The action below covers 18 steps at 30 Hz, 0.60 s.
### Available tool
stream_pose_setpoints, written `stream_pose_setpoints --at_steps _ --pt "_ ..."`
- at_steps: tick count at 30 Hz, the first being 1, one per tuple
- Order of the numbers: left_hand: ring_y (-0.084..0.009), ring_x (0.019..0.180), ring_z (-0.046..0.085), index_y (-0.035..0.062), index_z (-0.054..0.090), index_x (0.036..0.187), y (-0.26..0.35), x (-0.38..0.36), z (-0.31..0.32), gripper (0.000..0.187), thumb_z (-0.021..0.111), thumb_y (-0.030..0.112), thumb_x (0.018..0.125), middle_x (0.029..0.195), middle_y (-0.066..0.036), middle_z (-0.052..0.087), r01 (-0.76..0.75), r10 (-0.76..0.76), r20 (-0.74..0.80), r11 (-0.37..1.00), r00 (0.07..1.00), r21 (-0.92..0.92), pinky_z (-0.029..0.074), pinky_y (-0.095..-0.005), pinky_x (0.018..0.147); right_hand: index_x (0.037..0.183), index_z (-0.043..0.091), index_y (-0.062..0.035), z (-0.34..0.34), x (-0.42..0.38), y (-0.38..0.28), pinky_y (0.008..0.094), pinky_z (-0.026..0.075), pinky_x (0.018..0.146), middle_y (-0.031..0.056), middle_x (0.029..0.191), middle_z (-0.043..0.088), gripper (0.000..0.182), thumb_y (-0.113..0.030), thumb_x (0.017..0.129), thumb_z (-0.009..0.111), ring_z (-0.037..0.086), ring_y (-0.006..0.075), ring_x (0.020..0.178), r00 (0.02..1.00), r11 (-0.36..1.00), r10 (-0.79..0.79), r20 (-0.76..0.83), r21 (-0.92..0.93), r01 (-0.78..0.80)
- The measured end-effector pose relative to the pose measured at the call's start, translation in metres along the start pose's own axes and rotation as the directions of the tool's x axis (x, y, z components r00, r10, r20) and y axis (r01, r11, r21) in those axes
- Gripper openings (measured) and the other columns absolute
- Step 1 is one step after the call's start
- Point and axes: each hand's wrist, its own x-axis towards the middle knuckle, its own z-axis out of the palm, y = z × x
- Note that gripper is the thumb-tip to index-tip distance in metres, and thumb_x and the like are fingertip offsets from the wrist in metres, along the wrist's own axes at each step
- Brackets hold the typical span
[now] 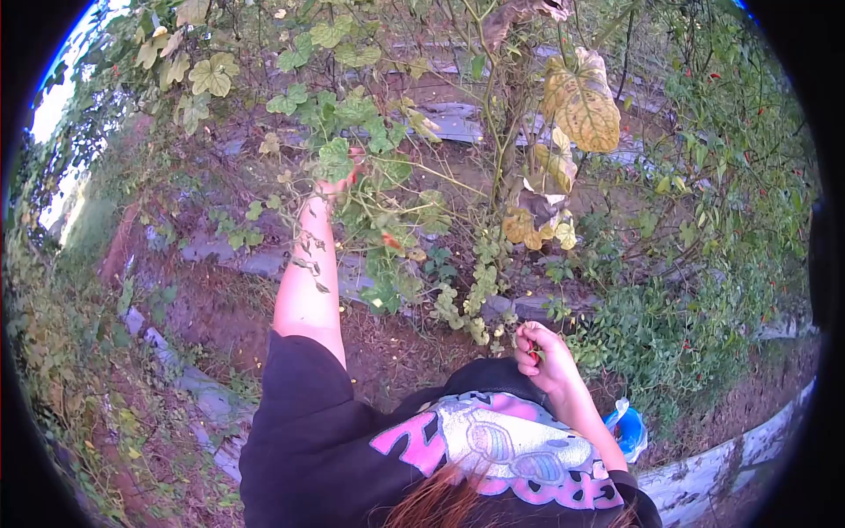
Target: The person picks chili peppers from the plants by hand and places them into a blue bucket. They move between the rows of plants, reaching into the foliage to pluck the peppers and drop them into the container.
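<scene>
My left arm stretches forward into a leafy vine, and my left hand (pixel 333 187) is among its green leaves (pixel 335 157). Foliage hides most of those fingers; a bit of red (pixel 354 177) shows right beside them. Just below and to the right, a red-orange chili pepper (pixel 391 241) hangs amid the stems. Close to my body, my right hand (pixel 547 359) is curled closed around red chili peppers (pixel 533 350), which show between the fingers and palm.
Large yellowing leaves (pixel 583 101) hang ahead on the right. Bushy green plants (pixel 651 334) with small red fruits fill the right side. A blue container (pixel 630 433) with white plastic sits by my right forearm. Plastic sheeting (pixel 731 462) lines the soil rows.
</scene>
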Motion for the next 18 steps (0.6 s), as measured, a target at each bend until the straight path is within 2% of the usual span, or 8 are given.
stream_pose_setpoints --at_steps 1,3,4,7,8,15,16,18 --pt "-0.026 0.078 0.061 0.0053 0.051 0.107 -0.007 0.0 -0.012 0.024 0.046 0.021 0.089 0.095 -0.011 0.06 -0.004 0.005 -0.034 0.999 0.999 0.034 0.049 -0.0327 0.06 0.089 0.051 -0.0056 -0.002 -0.001 0.0 0.0202 0.022 0.036 0.0006 0.065 0.044 0.007 -0.012 0.088 0.048 0.034 0.0077 0.045 1.0 1.0 -0.003 0.006 -0.001 0.003" --pt "-0.0284 0.077 0.063 0.003 0.052 0.108 0.047 -0.036 0.015 0.028 0.047 0.022 0.089 0.098 -0.014 0.061 0.068 -0.08 -0.013 0.919 0.997 -0.388 0.052 -0.0335 0.059 0.089 0.051 -0.0053 -0.004 -0.002 -0.001 0.0201 0.022 0.036 0.0004 0.065 0.044 0.007 -0.012 0.088 0.048 0.034 0.0075 0.045 1.0 1.0 -0.007 0.01 -0.008 0.007" --pt "-0.031 0.074 0.064 0.0011 0.052 0.11 0.062 -0.054 0.025 0.031 0.048 0.023 0.089 0.095 -0.018 0.062 0.134 -0.19 -0.02 0.76 0.982 -0.635 0.054 -0.0369 0.058 0.089 0.051 -0.0052 -0.004 -0.002 -0.002 0.02 0.022 0.036 0.0004 0.065 0.044 0.007 -0.012 0.088 0.048 0.033 0.0074 0.045 1.0 1.0 -0.007 0.008 -0.013 0.007" --pt "-0.0289 0.072 0.064 0.0002 0.053 0.107 0.069 -0.067 0.014 0.031 0.051 0.023 0.087 0.088 -0.017 0.063 0.249 -0.306 -0.029 0.822 0.952 -0.512 0.054 -0.0361 0.061 0.088 0.051 -0.005 -0.004 0.0 0.0 0.02 0.022 0.036 0.0004 0.065 0.044 0.007 -0.011 0.088 0.048 0.033 0.0075 0.044 1.0 1.0 0.009 0.008 -0.021 -0.009" --pt "-0.0235 0.072 0.063 0.0011 0.055 0.104 0.074 -0.084 0.023 0.027 0.054 0.019 0.084 0.082 -0.013 0.064 0.292 -0.279 -0.225 0.956 0.933 0.026 0.051 -0.0323 0.06 0.088 0.051 -0.0051 -0.002 0.001 0.002 0.0201 0.021 0.036 0.0005 0.065 0.043 0.007 -0.011 0.087 0.048 0.032 0.0076 0.044 0.999 0.999 0.033 0.014 -0.034 -0.032" --pt "-0.0152 0.068 0.059 0.0054 0.057 0.104 0.09 -0.106 0.031 0.024 0.055 0.017 0.083 0.078 -0.004 0.063 0.212 -0.213 -0.033 0.92 0.977 0.33 0.046 -0.0264 0.057 0.087 0.051 -0.0063 0.008 0.008 0.002 0.0202 0.021 0.035 0.0005 0.064 0.043 0.005 -0.011 0.087 0.048 0.033 0.0078 0.043 0.995 0.991 0.089 0.039 -0.101 -0.085" --pt "-0.0168 0.068 0.06 0.0053 0.059 0.1 0.079 -0.099 0.023 0.021 0.055 0.016 0.083 0.078 -0.004 0.062 0.283 -0.293 -0.068 0.951 0.954 -0.123 0.047 -0.0261 0.059 0.087 0.051 -0.0065 0.008 0.01 0.002 0.0202 0.021 0.035 0.0004 0.064 0.043 0.005 -0.011 0.087 0.048 0.033 0.0078 0.043 0.995 0.99 0.096 0.041 -0.105 -0.091" --pt "-0.0171 0.068 0.06 0.0049 0.059 0.099 0.07 -0.112 0.004 0.019 0.055 0.016 0.083 0.079 -0.005 0.062 0.325 -0.336 -0.048 0.933 0.941 -0.157 0.047 -0.0256 0.058 0.087 0.051 -0.0069 0.008 0.012 0.005 0.02 0.021 0.036 0.0002 0.064 0.043 0.005 -0.011 0.087 0.047 0.033 0.0076 0.044 0.994 0.99 0.102 0.047 -0.104 -0.097"
